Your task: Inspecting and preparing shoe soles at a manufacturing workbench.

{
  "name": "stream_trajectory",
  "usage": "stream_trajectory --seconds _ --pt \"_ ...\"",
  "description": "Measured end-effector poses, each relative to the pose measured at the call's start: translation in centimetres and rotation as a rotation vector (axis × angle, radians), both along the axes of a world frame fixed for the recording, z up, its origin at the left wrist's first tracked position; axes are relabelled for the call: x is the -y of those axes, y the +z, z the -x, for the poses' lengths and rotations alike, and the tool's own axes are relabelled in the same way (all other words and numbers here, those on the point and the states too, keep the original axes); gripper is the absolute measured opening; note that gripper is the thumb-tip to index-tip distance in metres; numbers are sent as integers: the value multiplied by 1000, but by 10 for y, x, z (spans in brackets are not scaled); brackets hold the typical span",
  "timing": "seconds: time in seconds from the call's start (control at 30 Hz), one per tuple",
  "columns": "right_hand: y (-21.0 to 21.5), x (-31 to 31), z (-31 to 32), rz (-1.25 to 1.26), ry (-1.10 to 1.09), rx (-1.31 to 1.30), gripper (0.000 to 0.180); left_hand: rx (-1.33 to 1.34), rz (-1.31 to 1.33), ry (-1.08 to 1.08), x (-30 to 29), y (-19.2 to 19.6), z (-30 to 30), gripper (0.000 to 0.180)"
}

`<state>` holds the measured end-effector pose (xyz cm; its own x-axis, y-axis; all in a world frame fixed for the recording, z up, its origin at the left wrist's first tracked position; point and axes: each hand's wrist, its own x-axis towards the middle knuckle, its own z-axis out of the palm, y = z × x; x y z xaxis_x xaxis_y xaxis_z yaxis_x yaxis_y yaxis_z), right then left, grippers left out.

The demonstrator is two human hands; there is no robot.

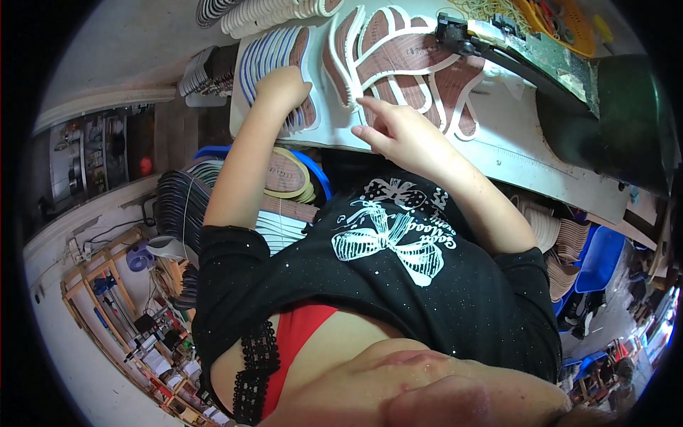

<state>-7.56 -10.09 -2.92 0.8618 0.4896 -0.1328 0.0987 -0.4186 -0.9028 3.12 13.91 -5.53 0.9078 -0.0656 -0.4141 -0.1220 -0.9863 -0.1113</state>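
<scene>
My left hand (283, 89) is closed over a stack of brown insoles (274, 53) with blue and white edges, at the left of the white work table. Its fingers are curled under, so what they grip is hidden. My right hand (409, 135) is open, with index finger and thumb apart. The index fingertip is at the near tip of a brown insole with white edging (345, 60), seeming to touch it. Just beyond, several more white-edged insoles (405, 57) lie overlapping in a loose pile.
A green sewing machine (569, 78) stands at the right, its black head (459, 34) over the pile. An orange basket (569, 25) sits behind it. Bundled insoles (281, 14) line the far edge. Below the table are more stacks (192, 206) at the left and a blue bin (601, 260) at the right.
</scene>
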Motion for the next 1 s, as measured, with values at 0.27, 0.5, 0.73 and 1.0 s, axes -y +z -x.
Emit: stream_trajectory --seconds 0.27,0.5,0.73,1.0 --pt "-21 47 35 -148 -8 -292 41 21 -125 -18 20 4 2 43" --pt "-29 52 50 -139 -26 -443 42 52 -47 23 20 -1 -3 32" --pt "-22 56 44 -209 -82 -366 41 207 449 44 -4 79 -1 31" --pt "24 24 17 -843 -284 -114 38 510 730 -643 122 105 120 11"
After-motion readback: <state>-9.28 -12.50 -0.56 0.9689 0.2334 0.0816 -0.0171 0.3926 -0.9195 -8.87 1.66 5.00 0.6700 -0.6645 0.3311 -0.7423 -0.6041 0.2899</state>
